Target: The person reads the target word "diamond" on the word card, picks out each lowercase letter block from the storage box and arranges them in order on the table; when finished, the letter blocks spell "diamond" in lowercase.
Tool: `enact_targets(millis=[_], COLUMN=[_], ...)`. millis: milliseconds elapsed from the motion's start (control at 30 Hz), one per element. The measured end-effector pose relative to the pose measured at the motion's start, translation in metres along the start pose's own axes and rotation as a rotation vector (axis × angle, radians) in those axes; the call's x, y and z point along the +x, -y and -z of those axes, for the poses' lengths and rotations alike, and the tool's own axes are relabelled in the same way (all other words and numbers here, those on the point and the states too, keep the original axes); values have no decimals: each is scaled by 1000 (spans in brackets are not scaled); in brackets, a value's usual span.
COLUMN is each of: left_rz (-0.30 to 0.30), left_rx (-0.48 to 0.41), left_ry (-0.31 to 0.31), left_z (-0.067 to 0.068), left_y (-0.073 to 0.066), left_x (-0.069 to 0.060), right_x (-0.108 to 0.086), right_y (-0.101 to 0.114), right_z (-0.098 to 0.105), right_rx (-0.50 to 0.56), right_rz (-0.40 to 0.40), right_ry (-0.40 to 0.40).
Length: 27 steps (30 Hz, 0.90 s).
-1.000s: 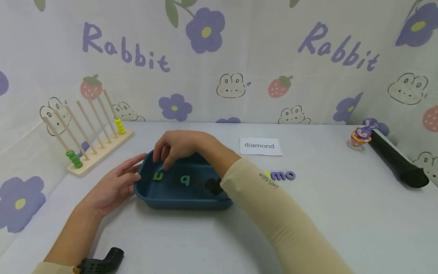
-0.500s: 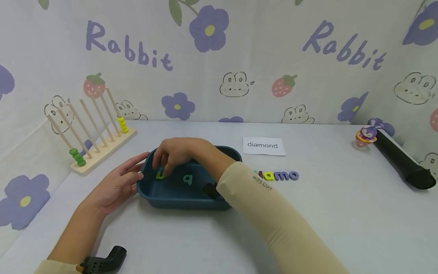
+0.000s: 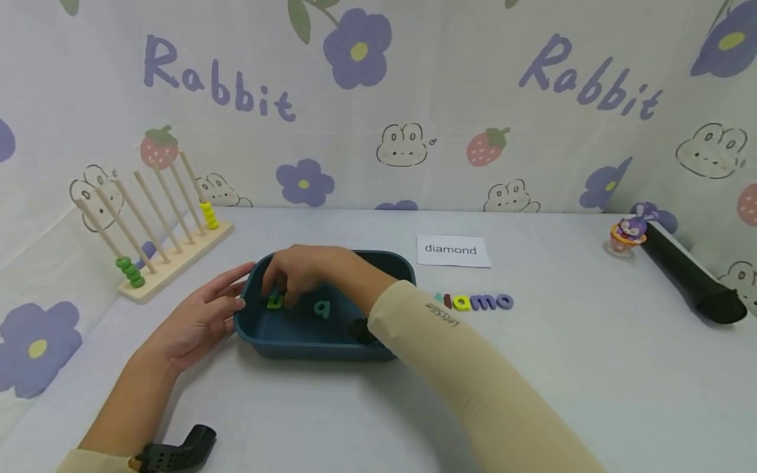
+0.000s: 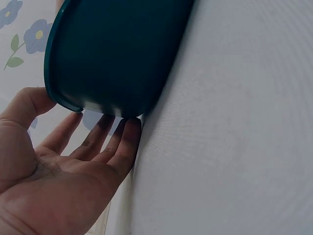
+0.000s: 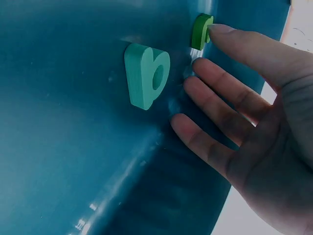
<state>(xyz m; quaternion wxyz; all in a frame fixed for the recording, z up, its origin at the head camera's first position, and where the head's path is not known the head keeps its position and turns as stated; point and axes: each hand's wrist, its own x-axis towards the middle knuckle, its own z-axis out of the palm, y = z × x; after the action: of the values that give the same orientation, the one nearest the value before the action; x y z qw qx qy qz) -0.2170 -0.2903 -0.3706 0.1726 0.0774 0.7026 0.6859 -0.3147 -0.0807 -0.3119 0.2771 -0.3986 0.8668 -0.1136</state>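
A dark blue tray [image 3: 307, 335] stands on the table. My left hand [image 3: 195, 325] rests against its left end, thumb at the rim and the other fingers extended along the outer wall [image 4: 112, 63]. Inside the tray, my right hand [image 3: 298, 269] reaches down at the left end. Its thumb and a finger pinch a light green letter [image 3: 275, 303], like a u or upside-down n. In the right wrist view the thumb [image 5: 239, 41] overlaps that letter [image 5: 200, 33], and the index finger is hidden. A teal letter q [image 3: 322, 309] lies nearby on the tray floor.
Behind the tray is a card reading "diamond" [image 3: 453, 251]. Coloured letters [image 3: 481, 302] form a row right of the tray, its left end hidden by my sleeve. A wooden bead rack [image 3: 177, 263] stands left; a small figurine [image 3: 628, 233] and black object [image 3: 692, 272] lie right.
My right hand has lowered into the tray, its thumb and finger coming down to the light green letter. The left hand stays at the tray's end. The head view shifts slightly.
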Motion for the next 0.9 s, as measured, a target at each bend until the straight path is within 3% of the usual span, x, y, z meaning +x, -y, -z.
enact_targets(millis=[900], left_rz=[-18], left_rx=[-29], left_ry=[30], left_z=[2], left_y=[0], left_x=[2], right_x=[-1], right_y=[5], right_z=[-3], right_rx=[-125], right_rz=[-79], right_ry=[28])
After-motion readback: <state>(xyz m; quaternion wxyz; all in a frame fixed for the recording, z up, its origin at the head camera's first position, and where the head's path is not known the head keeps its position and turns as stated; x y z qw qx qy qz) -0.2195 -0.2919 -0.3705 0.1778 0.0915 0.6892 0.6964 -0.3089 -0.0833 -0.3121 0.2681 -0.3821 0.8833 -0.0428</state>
